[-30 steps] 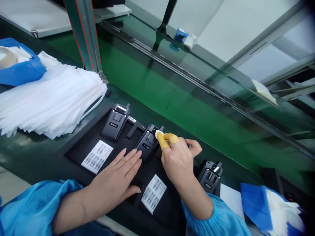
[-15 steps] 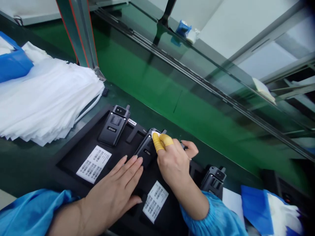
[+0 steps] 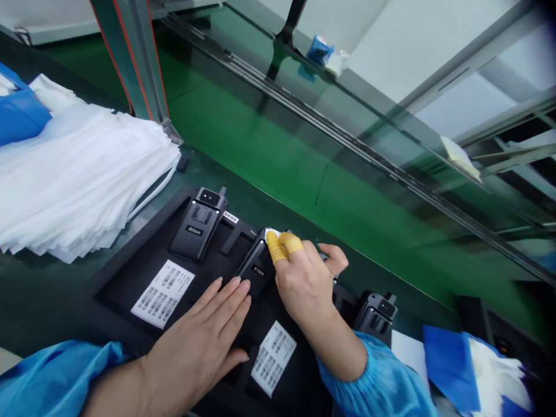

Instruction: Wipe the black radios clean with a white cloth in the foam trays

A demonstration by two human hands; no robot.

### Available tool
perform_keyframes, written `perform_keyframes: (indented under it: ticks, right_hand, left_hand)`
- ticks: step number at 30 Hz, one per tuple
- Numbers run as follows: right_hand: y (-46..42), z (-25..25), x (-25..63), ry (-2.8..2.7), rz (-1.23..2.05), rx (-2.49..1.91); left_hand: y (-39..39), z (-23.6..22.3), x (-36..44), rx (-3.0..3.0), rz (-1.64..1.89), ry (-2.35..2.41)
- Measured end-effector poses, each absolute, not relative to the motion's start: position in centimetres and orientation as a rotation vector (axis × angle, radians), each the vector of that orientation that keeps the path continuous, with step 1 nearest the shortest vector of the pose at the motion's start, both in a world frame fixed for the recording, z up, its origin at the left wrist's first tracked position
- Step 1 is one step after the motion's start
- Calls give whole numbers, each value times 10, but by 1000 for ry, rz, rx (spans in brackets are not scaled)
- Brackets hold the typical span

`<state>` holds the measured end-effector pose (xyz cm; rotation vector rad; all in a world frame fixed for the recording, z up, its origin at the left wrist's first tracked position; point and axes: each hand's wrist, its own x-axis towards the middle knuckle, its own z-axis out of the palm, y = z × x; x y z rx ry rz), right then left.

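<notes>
A black foam tray (image 3: 143, 255) holds two black "Riton" handheld radios. My left hand (image 3: 204, 336) lies flat and open on the tray, fingertips touching the near end of the middle radio (image 3: 256, 267). My right hand (image 3: 304, 278), with yellow finger cots on two fingers, pinches a small white label (image 3: 270, 233) against that radio's top end. The other radio (image 3: 197, 223) lies to the left with a small numbered tag (image 3: 230, 218) beside it. Two white barcode sheets (image 3: 163, 293) (image 3: 273, 358) lie on the tray.
A thick stack of white foam bags (image 3: 78, 179) lies at the left, a blue bin (image 3: 19, 113) behind it. A green conveyor belt (image 3: 304, 174) runs behind the tray. Another black radio (image 3: 376, 313) stands at the right, near blue and white cloth (image 3: 478, 370).
My right hand has slid slightly left along the top of the middle radio with the white label. My left hand stays flat on the tray. The camera view shifted a little.
</notes>
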<state>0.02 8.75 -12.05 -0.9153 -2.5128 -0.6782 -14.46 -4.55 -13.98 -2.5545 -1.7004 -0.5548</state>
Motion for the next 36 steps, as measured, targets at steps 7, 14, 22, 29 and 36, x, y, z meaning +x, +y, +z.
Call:
perform_keyframes:
  ticks: [7, 14, 22, 29, 36]
  right_hand:
    - [84, -126, 16, -2413, -644, -1126]
    - [85, -123, -2, -2408, -634, -1087]
    - [85, -123, 22, -2297, -577, -1175]
    - [46, -121, 37, -2426, -549, -1065]
    - [34, -132, 3, -2540, -461, -924]
  left_hand:
    - [-47, -143, -145, -2574, -573, -1718]
    - [-47, -143, -145, -2554, -588, -1717]
    - [-46, -140, -145, -2551, -559, -1705]
    - [-45, -137, -145, -2610, -500, -1711]
    - [-48, -140, -144, -2641, -455, -1753]
